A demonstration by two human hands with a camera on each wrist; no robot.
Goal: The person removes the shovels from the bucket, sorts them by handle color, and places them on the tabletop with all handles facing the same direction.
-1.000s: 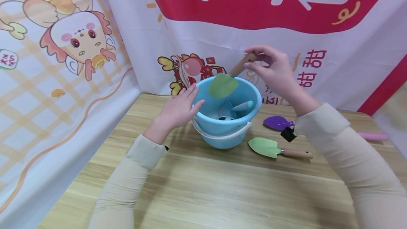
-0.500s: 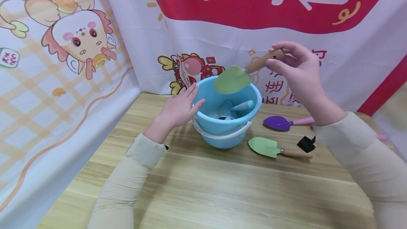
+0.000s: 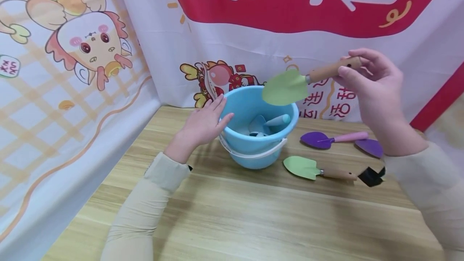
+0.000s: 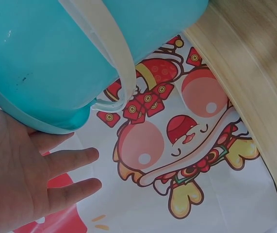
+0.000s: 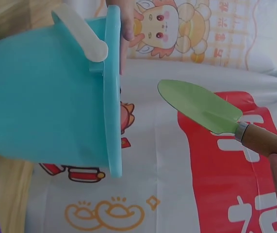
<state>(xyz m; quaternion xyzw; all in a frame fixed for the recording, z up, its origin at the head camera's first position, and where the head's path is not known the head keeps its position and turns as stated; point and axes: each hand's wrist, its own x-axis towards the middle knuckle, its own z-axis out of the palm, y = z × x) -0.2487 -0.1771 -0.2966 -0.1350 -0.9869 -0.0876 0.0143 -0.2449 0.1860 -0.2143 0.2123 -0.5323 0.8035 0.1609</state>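
Right hand (image 3: 378, 81) pinches green-bladed trowel (image 3: 290, 87), plain wooden handle (image 3: 326, 72).

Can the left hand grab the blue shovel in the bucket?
Probably yes: the left hand is at the rim of the bucket, whose top is open, and nothing covers the handle of the blue shovel.

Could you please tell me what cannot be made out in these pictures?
Head view: the handle of the rightmost purple trowel, hidden by the right sleeve.
Head view: the dark and white thing by the blue scoop; too small, and partly behind the front rim of the bucket.
Right wrist view: the handle end of the held green trowel, cut off by the right edge.
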